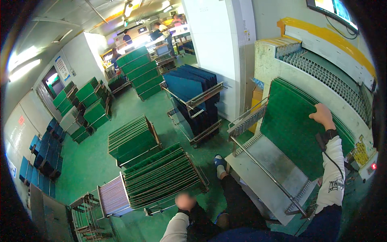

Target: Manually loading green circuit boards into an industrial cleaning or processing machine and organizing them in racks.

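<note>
My right hand is closed on the upper edge of a green circuit board panel, the front one of several standing upright in a slotted metal rack. A black wrist strap with a cord circles that wrist. My left hand hangs low beside a cart packed with upright green panels. That hand is blurred, so its fingers cannot be made out.
Behind the right rack stands a machine with a toothed row. Blue panels fill a rolling rack near a white cabinet. More green panels stand left on the green floor. Several people work far back.
</note>
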Available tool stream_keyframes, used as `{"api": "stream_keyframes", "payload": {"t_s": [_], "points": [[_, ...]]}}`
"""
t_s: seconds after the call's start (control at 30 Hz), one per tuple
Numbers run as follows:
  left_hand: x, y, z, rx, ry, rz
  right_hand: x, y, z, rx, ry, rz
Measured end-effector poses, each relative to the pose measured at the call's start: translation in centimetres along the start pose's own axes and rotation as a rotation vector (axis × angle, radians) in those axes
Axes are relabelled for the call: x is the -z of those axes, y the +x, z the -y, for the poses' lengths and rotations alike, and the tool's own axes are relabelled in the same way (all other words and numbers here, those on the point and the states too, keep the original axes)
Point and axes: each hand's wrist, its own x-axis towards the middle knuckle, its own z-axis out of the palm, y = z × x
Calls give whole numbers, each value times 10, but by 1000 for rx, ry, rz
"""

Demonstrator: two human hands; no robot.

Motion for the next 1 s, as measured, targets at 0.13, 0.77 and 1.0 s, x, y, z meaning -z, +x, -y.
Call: {"api": "stream_keyframes", "payload": {"t_s": [0.13, 0.77, 1.0], "points": [[0, 0, -1, 7, 2, -5, 6, -4, 7, -16, 0, 18], [4, -1, 1, -28, 13, -7, 2, -7, -5, 27, -5, 0], [-3, 7, 7, 41, 31, 74, -8, 6, -6, 356, 3, -111]]}}
